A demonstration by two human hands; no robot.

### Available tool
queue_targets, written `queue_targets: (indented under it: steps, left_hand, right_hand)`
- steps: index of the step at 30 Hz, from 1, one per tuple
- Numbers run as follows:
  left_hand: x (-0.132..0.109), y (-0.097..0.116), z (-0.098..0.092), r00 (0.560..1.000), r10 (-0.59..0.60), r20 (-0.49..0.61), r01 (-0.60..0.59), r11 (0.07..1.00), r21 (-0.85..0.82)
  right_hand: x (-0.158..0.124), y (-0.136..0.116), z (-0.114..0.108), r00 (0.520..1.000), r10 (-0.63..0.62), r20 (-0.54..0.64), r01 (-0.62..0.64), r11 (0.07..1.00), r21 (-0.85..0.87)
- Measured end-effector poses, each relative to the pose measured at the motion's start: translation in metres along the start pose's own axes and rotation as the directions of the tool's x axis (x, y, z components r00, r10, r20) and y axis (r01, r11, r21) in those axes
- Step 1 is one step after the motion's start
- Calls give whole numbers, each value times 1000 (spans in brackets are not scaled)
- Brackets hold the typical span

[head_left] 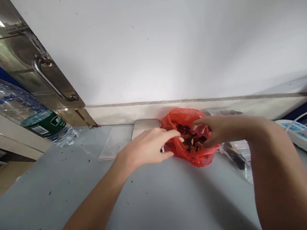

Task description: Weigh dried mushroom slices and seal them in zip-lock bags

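A red plastic bag (203, 159) stands with its mouth open against the wall, holding dry brown leaf-like pieces (190, 140). My left hand (150, 145) is at the bag's left rim, its fingers reaching over the edge and its thumb apart from them. From the right, my right hand (213, 129) reaches over the mouth, with fingers and thumb spread at the brown pieces. Some of its fingertips are hidden in the bag. Behind my left hand lies a flat, pale, square-cornered device (145, 125), partly covered.
Clear plastic bags (112, 143) lie to the left; another clear bag with dark pieces (236, 156) lies right. A large green-labelled water bottle (51, 123) stands at the left edge. A white device with blue buttons (294, 129) sits far right. Dark crumbs dot the grey tabletop (96, 191).
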State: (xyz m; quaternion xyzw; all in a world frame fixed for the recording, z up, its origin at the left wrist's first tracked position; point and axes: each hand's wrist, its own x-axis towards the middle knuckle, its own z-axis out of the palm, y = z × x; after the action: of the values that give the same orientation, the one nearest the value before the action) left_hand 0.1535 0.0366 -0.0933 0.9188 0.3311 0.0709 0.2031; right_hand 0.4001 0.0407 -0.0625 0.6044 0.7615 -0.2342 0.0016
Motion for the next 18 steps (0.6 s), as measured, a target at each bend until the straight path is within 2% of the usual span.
queue_targets:
  steps: [2, 5, 7, 9, 11, 13, 15, 16, 17, 18]
  left_hand:
    - [7, 5, 17, 998, 51, 28, -54, 992, 117]
    - [15, 8, 37, 992, 125, 20, -126, 965, 231]
    - [20, 8, 44, 990, 138, 18, -138, 953, 271]
    - [23, 8, 44, 992, 126, 1, -121, 948, 294]
    - [24, 7, 42, 990, 119, -80, -91, 953, 290]
    - [25, 6, 38, 965, 94, -247, -31, 968, 249]
    - [25, 5, 33, 903, 22, -428, 57, 984, 170]
    - [24, 5, 30, 876, -20, -482, 90, 988, 124]
    - [23, 4, 27, 867, -52, -496, 106, 991, 82]
    - [21, 4, 24, 883, -65, -464, 100, 994, 51]
  right_hand:
    - [-1, 6, -1, 996, 85, 41, -83, 996, -40]
    - [-1, 15, -1, 994, 80, -68, -84, 994, -71]
    - [1, 17, -1, 988, 115, -102, -124, 988, -89]
    - [2, 14, -2, 983, 169, -78, -176, 980, -92]
    - [4, 6, -3, 975, 213, -62, -217, 973, -78]
    - [4, -4, -5, 955, 264, -132, -264, 964, 14]
    - [1, -13, -9, 892, 362, -273, -325, 930, 172]
    - [-1, -16, -10, 854, 404, -328, -338, 910, 238]
    - [-3, -17, -11, 832, 427, -355, -348, 899, 266]
    - [-6, -17, -12, 833, 408, -372, -334, 909, 249]
